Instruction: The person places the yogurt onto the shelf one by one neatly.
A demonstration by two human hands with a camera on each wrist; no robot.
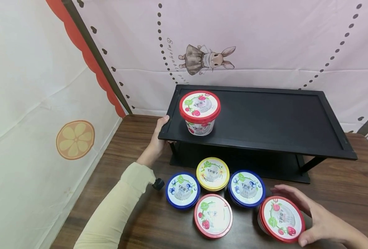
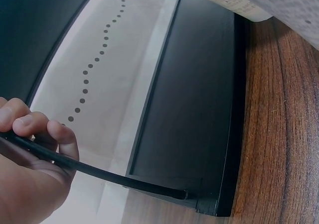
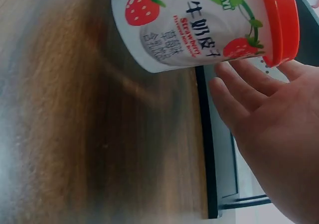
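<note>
At the far left end of a black two-level shelf, my left hand holds on. Its fingers curl round a thin black bar of the shelf in the left wrist view. My right hand spreads around a red-lidded strawberry tub, fingers behind it and thumb right at the lid's rim. A gap shows between palm and lid. From the right wrist, the fingers look nearly straight beside this tub. Another red-lidded strawberry tub stands on the shelf's top left.
Several more tubs stand in front of the shelf: a yellow-lidded one, a blue-lidded one on the left, another blue-lidded one, and a red-lidded one. A printed cloth hangs behind the wooden table.
</note>
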